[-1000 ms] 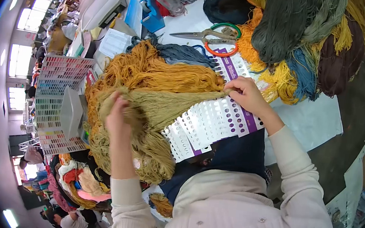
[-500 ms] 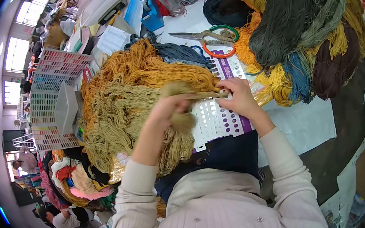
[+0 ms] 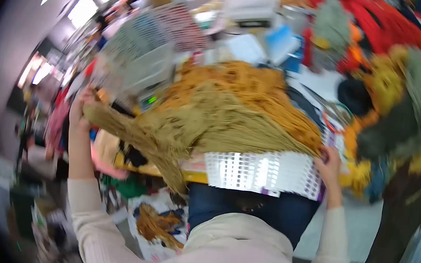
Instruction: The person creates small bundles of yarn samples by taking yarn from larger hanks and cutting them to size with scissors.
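Cluttered desk: left hand [image 3: 79, 110] grips the soft, limp olive yarn [image 3: 179, 127] at its end, right hand [image 3: 328, 164] pinches it against the card [image 3: 263, 172].

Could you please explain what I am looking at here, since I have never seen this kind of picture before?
There is no machine: a camera worn on a person's head looks down at their own two hands, and its wide lens bends and blurs the scene. The left hand is stretched out to the side, gripping the end of a bundle of olive-tan yarn. The right hand pinches the other end against a white punched sample card. Behind lie orange-brown yarn, further skeins in green, red and yellow, and colour charts. The cream sleeves are the wearer's own.
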